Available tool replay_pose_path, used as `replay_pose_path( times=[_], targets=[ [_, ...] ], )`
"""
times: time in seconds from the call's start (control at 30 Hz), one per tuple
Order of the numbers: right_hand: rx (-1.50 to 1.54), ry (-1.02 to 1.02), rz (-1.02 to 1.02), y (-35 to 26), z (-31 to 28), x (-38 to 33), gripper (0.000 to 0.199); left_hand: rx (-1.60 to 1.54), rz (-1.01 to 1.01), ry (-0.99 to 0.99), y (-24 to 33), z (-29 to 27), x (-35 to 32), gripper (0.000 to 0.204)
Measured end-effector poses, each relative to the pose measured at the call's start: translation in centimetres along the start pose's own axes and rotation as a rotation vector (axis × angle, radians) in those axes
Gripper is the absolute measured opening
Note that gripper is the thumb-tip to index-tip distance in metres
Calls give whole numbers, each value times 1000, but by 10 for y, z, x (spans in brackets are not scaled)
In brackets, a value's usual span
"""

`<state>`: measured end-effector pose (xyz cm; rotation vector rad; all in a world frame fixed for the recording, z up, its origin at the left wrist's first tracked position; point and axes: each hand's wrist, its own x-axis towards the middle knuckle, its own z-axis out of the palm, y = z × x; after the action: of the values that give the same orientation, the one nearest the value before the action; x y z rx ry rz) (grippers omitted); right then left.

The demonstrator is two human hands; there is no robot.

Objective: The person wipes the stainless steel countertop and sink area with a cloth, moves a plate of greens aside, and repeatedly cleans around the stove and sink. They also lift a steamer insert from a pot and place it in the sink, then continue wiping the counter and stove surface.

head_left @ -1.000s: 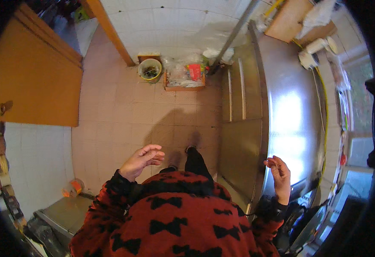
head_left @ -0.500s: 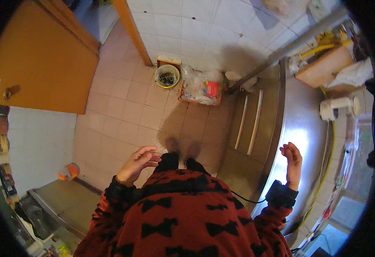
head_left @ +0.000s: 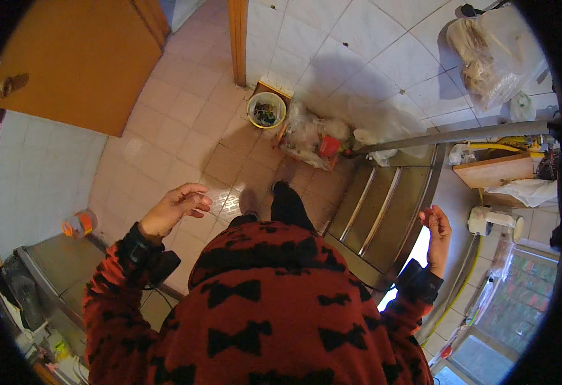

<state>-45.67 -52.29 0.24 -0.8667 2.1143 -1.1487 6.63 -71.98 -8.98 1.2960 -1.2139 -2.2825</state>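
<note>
My left hand (head_left: 173,210) hangs over the tiled floor at the left with nothing in it, its fingers loosely bent and apart. At the right, my right hand (head_left: 437,239) is raised over the metal counter (head_left: 412,256). Its fingers are slightly curled and apart, and they touch nothing. Black bands wrap both wrists over red sleeves with black bow shapes. Ahead on the floor stand a pale bucket (head_left: 267,110) with dark waste inside and a box of clear plastic bags (head_left: 313,138) with a red packet (head_left: 329,146) among them.
An orange-brown door (head_left: 69,64) stands at the far left. A grey pipe (head_left: 454,136) crosses ahead of the counter. A white jug-like container (head_left: 489,221) sits at the counter's back. An orange-and-clear container (head_left: 79,224) lies left, beside a low cabinet. Plastic bags (head_left: 492,58) hang on the wall.
I have stepped forward and the view has turned to the right. The bucket, box and counter look closer. My left hand has moved outward to the left; both hands stay without anything in them.
</note>
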Motion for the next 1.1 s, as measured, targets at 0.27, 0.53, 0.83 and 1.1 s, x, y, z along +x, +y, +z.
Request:
replay_pose_path(
  times=[0.27,0.53,0.83,1.1],
  targets=[
    [35,-45,65,4,16,38,34,-365,155,191,-23,22,13,31],
    [-210,-462,92,24,40,157,31,-353,92,418,0,41,38,31],
    [-644,-733,-310,22,86,281,25,-505,132,403,39,106,75,32],
    [-696,-1050,-543,-14,209,319,24,-647,232,728,28,111,26,35]
  ],
)
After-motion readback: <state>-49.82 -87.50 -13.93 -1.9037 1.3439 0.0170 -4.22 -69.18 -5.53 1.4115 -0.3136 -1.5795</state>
